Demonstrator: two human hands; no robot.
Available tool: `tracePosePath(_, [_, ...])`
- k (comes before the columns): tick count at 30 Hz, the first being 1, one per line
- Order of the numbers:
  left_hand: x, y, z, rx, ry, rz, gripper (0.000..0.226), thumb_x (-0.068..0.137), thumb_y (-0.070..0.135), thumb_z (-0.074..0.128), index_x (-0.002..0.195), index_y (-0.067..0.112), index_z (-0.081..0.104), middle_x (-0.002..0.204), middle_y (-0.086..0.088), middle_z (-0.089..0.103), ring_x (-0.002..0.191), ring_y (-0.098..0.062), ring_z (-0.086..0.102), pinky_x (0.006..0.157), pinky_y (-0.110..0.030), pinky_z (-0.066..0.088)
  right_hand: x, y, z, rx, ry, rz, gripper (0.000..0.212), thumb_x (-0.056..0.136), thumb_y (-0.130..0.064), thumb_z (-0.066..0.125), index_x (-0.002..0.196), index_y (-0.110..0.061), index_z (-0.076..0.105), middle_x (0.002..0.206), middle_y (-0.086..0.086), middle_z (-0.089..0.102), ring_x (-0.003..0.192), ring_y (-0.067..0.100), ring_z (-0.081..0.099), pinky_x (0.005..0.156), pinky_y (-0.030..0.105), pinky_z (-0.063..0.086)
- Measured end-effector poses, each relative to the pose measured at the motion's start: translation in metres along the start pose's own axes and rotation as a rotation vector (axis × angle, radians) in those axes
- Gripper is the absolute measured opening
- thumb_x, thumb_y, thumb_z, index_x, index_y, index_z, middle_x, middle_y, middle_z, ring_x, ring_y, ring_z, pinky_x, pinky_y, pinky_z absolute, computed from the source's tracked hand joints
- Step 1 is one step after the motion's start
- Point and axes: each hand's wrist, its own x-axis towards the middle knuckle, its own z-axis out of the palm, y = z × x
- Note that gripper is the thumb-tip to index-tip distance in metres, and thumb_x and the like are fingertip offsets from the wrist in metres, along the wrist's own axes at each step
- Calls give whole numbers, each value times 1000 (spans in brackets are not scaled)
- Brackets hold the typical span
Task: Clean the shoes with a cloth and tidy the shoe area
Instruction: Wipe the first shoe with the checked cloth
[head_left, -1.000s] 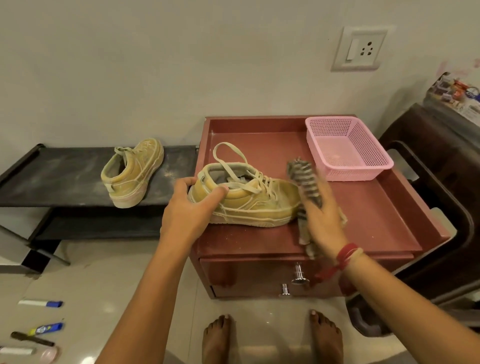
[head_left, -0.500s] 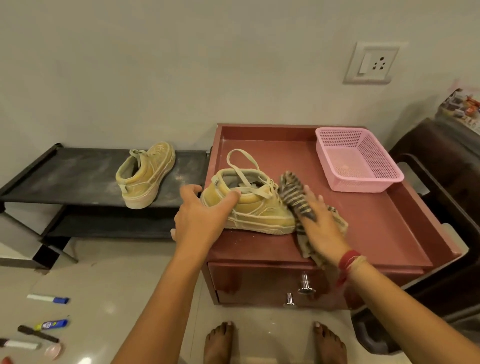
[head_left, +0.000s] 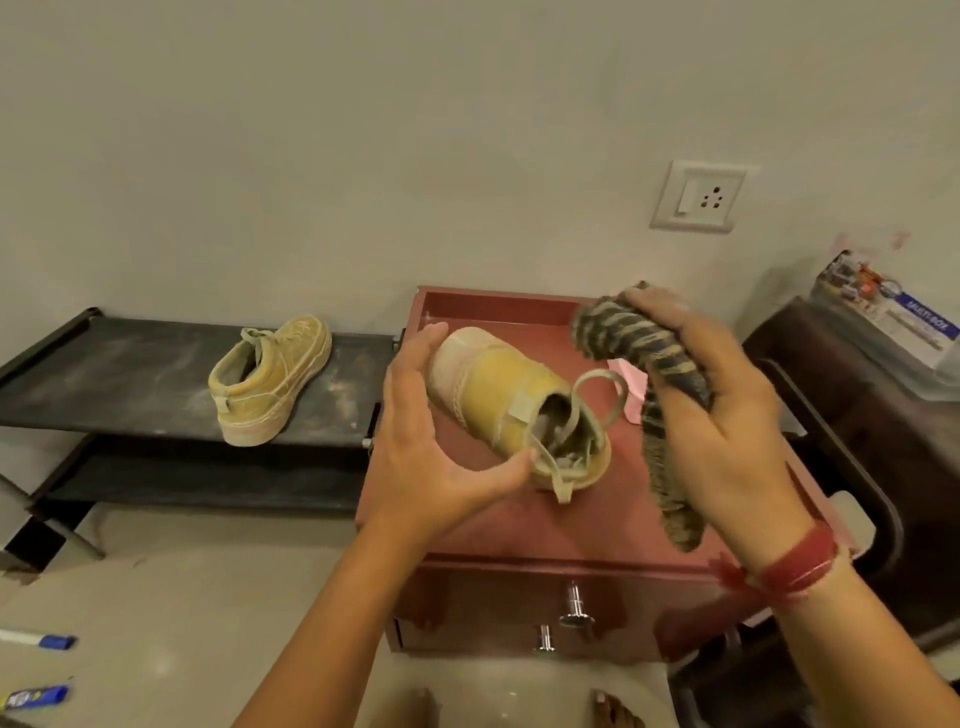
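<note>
My left hand (head_left: 431, 441) grips a dusty yellow sneaker (head_left: 498, 400), lifted above the red cabinet top (head_left: 519, 525). The shoe is turned with its toe away from me and its opening and loose laces toward me. My right hand (head_left: 717, 431) is shut on a striped cloth (head_left: 649, 364), raised just right of the shoe and not touching it; the cloth's tail hangs down. The second yellow sneaker (head_left: 272, 379) stands on the dusty black shoe rack (head_left: 104, 379) at the left.
A pink basket (head_left: 631, 387) is mostly hidden behind the cloth and my right hand. The cabinet's drawer has metal knobs (head_left: 574, 605). A dark chair (head_left: 857, 415) stands at the right. Markers (head_left: 36, 640) lie on the floor at the left. A wall socket (head_left: 698, 196) is above.
My left hand lifted the sneaker off the cabinet top and turned its toe away from me. My right hand rose with the cloth, up and away from the shoe's toe.
</note>
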Motion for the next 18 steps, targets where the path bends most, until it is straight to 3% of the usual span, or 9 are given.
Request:
tracePosePath(3, [-1,6,10,-50,-44,80,101,55,29,88,135,12,31,133,-4,39,123,-28,48,99,-46,45,-2,-13,6,-103,-220,-130,56,75,-7,42,128,-20,55,135,-2,53,131,10,42,110,39,33])
tracePosePath(6, [-2,11,13,-46,-84,124,98,54,15,89,133,2,33,130,-11,43,117,-29,52,97,-41,47,-9,-7,12,-251,-469,-229,53,74,-21,45,124,-38,53,142,-9,46,136,14,35,111,50,28])
tracePosePath(9, [-2,12,12,-47,-89,130,98,55,15,90,133,3,33,133,-10,43,120,-25,51,97,-31,46,-6,5,6,10,-409,-8,37,83,-24,51,118,-30,61,135,-10,53,128,4,44,110,36,34])
tracePosePath(11, [-2,12,12,-32,-87,116,99,55,18,91,135,6,33,136,-7,41,124,-24,48,98,-29,46,-5,6,2,151,-326,183,35,87,-39,50,116,-25,63,122,-11,62,116,2,55,103,39,42])
tracePosePath(13, [-3,11,11,-49,-97,122,99,57,21,90,136,4,32,136,-8,41,124,-24,49,98,-31,46,-13,0,6,135,-348,178,37,86,-46,48,115,-29,64,126,-13,59,121,3,51,105,37,41])
tracePosePath(15, [-3,9,10,-70,-99,134,98,59,24,88,136,1,31,135,-12,42,123,-25,50,97,-33,48,-22,-7,14,4,-411,61,38,86,-50,46,117,-35,61,139,-18,48,134,4,37,111,36,31])
tracePosePath(18, [-1,10,11,-82,-68,110,102,57,25,92,136,0,31,137,-13,42,127,-23,48,98,-30,46,-13,-8,14,36,-344,176,37,84,-57,43,114,-41,60,143,-18,41,133,-2,33,112,39,31])
